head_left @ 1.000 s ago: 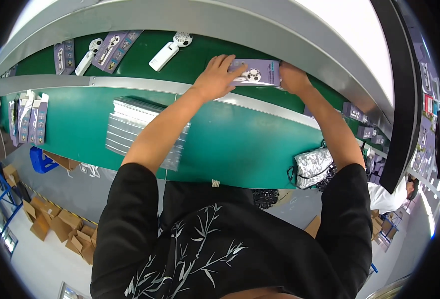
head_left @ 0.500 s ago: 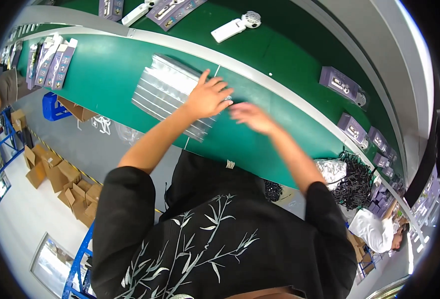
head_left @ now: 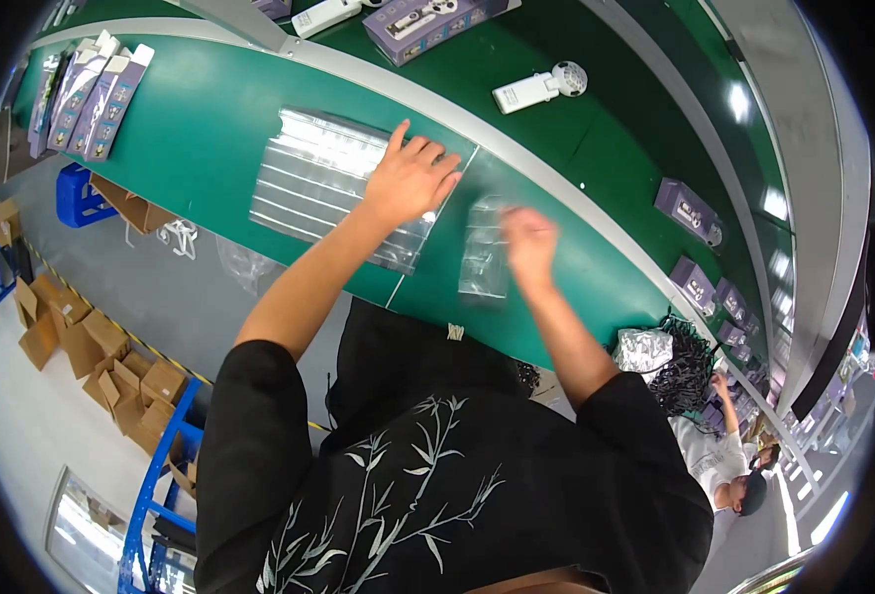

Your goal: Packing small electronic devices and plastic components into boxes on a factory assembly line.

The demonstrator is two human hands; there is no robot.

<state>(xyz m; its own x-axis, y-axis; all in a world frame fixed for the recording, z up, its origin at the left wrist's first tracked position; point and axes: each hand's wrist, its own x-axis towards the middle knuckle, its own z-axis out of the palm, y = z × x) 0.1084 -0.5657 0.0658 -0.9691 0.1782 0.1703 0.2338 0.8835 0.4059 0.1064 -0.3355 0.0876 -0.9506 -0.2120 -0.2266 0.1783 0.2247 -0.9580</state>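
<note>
Lying flat on the green surface (head_left: 209, 129), a stack of clear, shiny plastic bags (head_left: 333, 183) is pressed under the left hand (head_left: 410, 181), its fingers spread open. Just right of it, a single clear plastic bag (head_left: 484, 259), long axis running near to far, is touched by the blurred right hand (head_left: 528, 243); whether its grip is closed cannot be told.

Green table (head_left: 200, 129), purple boxes (head_left: 690, 208), black shirt (head_left: 457, 475) with white leaves.
</note>
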